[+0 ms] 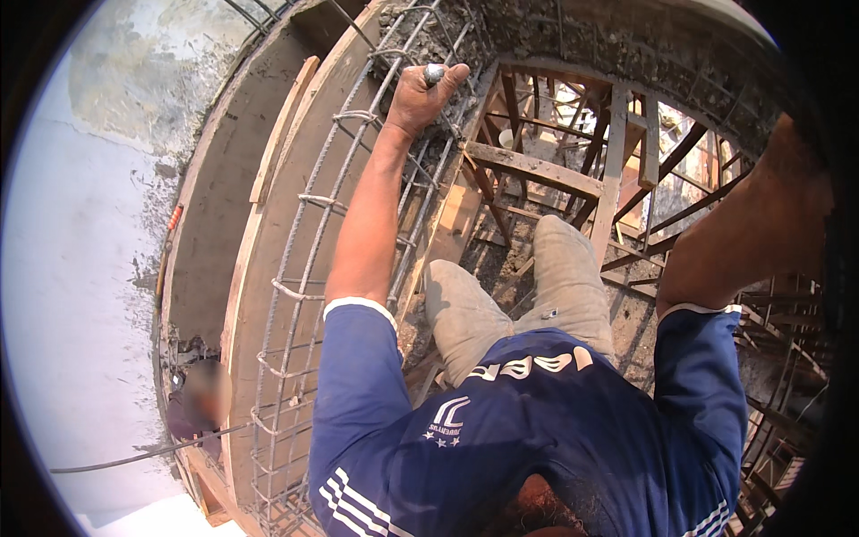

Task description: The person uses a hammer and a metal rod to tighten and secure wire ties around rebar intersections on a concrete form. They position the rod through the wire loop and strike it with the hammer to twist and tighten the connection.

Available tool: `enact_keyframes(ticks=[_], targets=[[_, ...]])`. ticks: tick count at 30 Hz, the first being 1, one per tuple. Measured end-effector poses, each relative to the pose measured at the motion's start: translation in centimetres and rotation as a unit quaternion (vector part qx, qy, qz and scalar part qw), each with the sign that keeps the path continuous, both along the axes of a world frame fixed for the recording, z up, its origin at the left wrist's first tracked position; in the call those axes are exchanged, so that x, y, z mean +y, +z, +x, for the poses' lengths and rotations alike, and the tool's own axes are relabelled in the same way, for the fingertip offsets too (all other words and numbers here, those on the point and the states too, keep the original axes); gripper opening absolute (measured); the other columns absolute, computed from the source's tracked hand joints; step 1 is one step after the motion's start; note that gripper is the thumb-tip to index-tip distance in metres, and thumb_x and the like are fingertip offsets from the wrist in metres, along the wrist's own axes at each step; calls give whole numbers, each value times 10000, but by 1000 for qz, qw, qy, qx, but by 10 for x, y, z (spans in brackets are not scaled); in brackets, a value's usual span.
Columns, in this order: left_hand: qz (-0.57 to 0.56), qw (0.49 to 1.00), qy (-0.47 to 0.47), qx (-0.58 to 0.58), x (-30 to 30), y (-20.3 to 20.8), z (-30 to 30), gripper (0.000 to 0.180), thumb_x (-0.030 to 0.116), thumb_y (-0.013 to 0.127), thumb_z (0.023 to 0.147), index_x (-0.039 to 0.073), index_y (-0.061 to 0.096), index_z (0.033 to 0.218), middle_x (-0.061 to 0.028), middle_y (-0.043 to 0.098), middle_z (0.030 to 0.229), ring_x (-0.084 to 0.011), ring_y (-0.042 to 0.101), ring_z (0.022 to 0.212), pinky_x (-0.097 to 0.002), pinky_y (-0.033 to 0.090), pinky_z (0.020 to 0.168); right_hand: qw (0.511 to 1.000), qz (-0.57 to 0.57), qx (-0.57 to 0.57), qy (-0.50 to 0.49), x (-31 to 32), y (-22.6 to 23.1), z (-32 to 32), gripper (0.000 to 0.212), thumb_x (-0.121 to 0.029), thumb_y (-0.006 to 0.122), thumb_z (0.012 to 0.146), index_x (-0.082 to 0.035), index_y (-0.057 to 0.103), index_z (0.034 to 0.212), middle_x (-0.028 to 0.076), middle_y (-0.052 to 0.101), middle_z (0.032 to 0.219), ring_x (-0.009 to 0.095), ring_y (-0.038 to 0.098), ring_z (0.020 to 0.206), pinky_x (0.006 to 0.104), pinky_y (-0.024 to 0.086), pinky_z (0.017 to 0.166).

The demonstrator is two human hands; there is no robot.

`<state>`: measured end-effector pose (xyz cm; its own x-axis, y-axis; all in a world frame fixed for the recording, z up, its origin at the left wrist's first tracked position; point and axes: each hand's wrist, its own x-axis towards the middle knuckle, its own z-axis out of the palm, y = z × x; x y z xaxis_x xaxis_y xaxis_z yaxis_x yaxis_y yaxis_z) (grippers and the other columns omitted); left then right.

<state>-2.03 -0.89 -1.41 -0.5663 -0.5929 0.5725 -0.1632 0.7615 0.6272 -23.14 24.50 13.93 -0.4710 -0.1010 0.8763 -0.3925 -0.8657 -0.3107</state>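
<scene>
My left hand (419,106) is closed in a fist at the top of the rebar cage (309,197). Out of the top of the fist, beside the thumb, pokes the round, shiny end of a metal rod (434,73). The rest of the rod is hidden by the hand and seems to point down toward rough, grey concrete (452,40) around the bars. My right arm (747,219) is raised and bent at the right, and its forearm runs into the dark rim. The right hand itself lies outside the picture.
Wooden form boards (273,259) run along the cage's left side. Below my legs are an opening with crossed timber beams (537,170) and rusty props. At lower left, a person (199,398) stands between the boards and a pale wall (89,268). A thin cable (134,463) crosses there.
</scene>
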Motion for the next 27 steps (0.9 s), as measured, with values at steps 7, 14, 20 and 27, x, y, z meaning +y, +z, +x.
enact_keyframes(ticks=[7,14,20,27], targets=[[-30,996,-71,46,-5,-34,15,388,345,714,956,43,652,720,49,481,607,-54,410,609,-272,380,527,792,542,224,169,-57,-133,18,347,-106,659,890,13,506,1178,4,472,687,116,509,616,332,440,573],[85,994,-34,-52,-11,-10,7,479,382,688,970,81,555,622,80,406,573,-61,349,566,-299,302,484,969,190,80,135,-11,-28,2,204,-83,658,959,12,599,1130,7,582,773,54,510,539,222,424,499],[100,993,-47,-45,-19,-12,1,421,343,717,953,53,598,672,82,486,604,-49,406,597,-302,338,497,958,237,163,16,-68,-100,35,289,-46,679,883,-2,462,1069,117,619,729,220,627,616,374,489,558],[83,993,-55,-70,-13,-48,16,299,299,715,944,26,695,823,37,546,653,-62,447,639,-301,410,551,787,576,174,132,-38,-189,10,252,-87,615,834,-11,482,1034,211,578,733,365,576,655,447,472,652]])
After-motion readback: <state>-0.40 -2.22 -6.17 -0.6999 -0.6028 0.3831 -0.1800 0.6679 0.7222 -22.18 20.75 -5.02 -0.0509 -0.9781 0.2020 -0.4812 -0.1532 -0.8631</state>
